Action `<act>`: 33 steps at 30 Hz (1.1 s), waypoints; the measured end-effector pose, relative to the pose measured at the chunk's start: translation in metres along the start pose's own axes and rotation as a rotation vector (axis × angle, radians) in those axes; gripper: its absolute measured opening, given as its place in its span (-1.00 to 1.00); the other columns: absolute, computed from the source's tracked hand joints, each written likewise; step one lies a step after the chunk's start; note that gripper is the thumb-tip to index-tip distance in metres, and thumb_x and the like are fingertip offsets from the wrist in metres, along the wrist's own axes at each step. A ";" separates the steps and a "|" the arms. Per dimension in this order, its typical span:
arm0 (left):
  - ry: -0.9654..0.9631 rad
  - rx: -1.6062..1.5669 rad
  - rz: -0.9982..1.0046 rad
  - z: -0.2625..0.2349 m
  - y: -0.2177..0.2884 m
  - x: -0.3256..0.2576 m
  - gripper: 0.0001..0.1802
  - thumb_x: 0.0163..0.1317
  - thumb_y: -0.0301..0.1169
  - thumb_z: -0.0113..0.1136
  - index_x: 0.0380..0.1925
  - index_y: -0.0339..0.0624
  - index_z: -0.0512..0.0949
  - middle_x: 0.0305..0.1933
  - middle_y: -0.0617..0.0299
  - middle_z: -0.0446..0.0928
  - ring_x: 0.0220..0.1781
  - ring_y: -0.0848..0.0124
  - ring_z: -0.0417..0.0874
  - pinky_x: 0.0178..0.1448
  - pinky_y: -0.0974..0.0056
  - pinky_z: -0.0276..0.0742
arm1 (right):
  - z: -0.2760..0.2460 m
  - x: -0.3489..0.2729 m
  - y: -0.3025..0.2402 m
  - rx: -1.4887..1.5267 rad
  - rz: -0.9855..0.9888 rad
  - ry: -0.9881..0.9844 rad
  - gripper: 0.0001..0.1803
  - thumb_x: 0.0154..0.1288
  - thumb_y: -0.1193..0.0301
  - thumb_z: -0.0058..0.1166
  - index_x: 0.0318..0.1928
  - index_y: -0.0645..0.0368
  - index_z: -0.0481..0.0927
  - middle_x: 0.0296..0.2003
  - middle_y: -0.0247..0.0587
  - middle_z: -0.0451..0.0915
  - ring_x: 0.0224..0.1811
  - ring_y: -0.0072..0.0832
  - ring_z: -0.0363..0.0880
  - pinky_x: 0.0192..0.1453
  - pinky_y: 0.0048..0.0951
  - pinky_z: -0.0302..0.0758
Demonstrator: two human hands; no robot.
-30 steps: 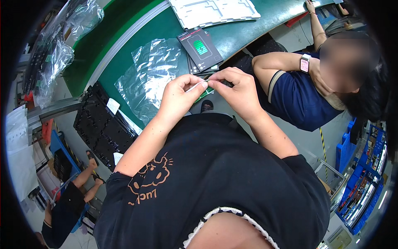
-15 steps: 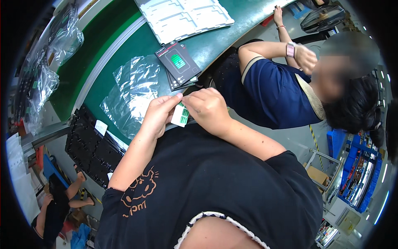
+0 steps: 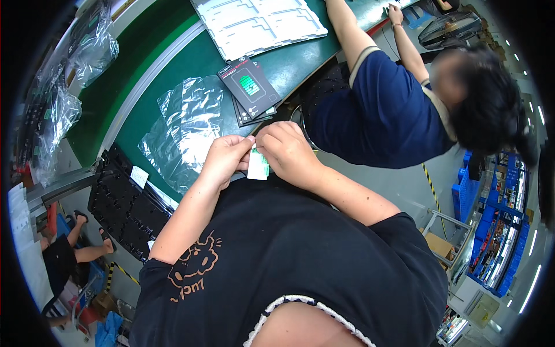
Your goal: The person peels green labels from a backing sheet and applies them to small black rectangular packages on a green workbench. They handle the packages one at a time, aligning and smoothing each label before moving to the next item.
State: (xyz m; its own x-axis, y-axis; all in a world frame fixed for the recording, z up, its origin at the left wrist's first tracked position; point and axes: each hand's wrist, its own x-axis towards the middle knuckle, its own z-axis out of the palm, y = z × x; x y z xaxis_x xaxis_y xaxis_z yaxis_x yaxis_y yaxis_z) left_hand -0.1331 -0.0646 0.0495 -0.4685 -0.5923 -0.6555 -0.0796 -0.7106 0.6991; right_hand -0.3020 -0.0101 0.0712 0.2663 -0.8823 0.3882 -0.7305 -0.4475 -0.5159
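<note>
Close in front of my body I hold a small white sticker sheet (image 3: 258,167) with green labels on it. My left hand (image 3: 226,157) is closed, pinching its left edge between thumb and fingers. My right hand (image 3: 285,149) is closed too, its fingertips gathered at the sheet's upper part beside the left thumb; they cover that corner. Just beyond the hands, a stack of flat dark boxes (image 3: 263,94) with a green battery picture on top lies on the green table (image 3: 141,113). Left of the boxes, clear plastic bags (image 3: 193,124) are spread out.
White moulded trays (image 3: 260,26) sit at the table's far side. A black tray (image 3: 124,202) with papers stands at the left, below a metal rail. Crumpled plastic (image 3: 95,55) hangs at far left. A co-worker in a blue shirt (image 3: 381,110) sits close on the right.
The sticker sheet has turned slightly in my fingers, while my hands stay nearly in place. The co-worker has lowered a raised arm and stretched it toward the table.
</note>
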 end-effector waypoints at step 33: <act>0.111 1.272 0.832 0.008 -0.007 0.010 -0.77 0.29 -0.41 0.12 -0.51 -0.31 0.48 0.43 0.08 0.23 0.49 0.13 0.19 0.43 -0.20 0.15 | -0.008 0.052 0.099 0.253 0.659 -0.207 -0.85 0.16 0.46 0.16 -0.31 0.30 0.63 -0.48 -0.07 0.62 -0.42 -0.39 0.58 -0.25 -0.36 0.50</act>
State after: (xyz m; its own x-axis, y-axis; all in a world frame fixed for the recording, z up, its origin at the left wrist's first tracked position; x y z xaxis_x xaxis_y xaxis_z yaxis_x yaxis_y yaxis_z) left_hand -0.1440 -0.0623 0.0400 -0.6995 -0.7121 0.0594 -0.5424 0.5833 0.6046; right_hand -0.3660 -0.0989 0.0462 -0.0462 -0.9782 -0.2026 -0.6192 0.1871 -0.7626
